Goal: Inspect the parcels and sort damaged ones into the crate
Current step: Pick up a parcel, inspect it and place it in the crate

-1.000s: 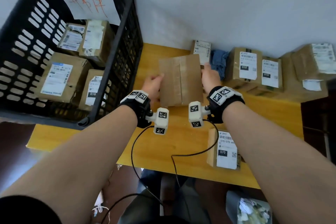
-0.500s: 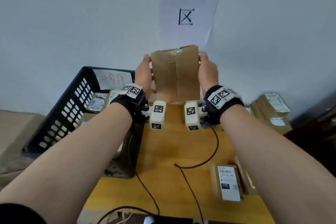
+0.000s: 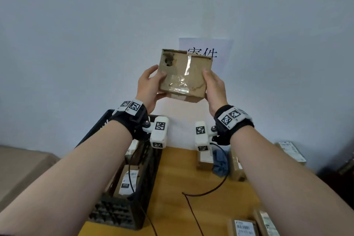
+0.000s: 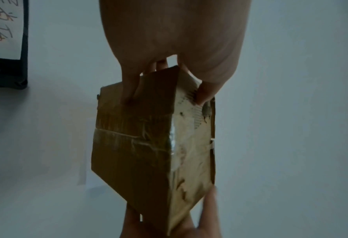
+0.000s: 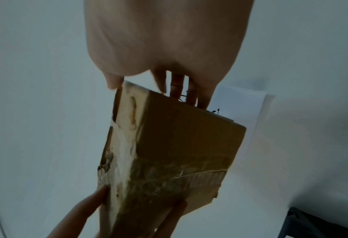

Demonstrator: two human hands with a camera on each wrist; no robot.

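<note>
I hold a small brown cardboard parcel [image 3: 184, 75] up in front of the wall, above the table. Its facing side has a torn hole near the upper left corner and crumpled clear tape. My left hand [image 3: 150, 87] grips its left side, thumb on the front. My right hand [image 3: 214, 86] grips the right side the same way. In the left wrist view the parcel [image 4: 154, 145] shows a taped seam and scuffed edge, with my left hand [image 4: 169, 64] on it. The right wrist view shows the parcel [image 5: 169, 153] under my right hand [image 5: 165, 64]. The black crate [image 3: 122, 207] stands lower left with labelled parcels inside.
A wooden table [image 3: 182, 188] lies below with more labelled parcels [image 3: 242, 227] at the lower right and along the back right [image 3: 292, 151]. A blue cloth [image 3: 220, 161] lies among them. A paper sign [image 3: 206, 50] hangs on the wall behind the held parcel. Cables trail across the table.
Both hands lifted the parcel from just above the table to well up in front of the wall sign and tipped it, so the face with the hole now shows.
</note>
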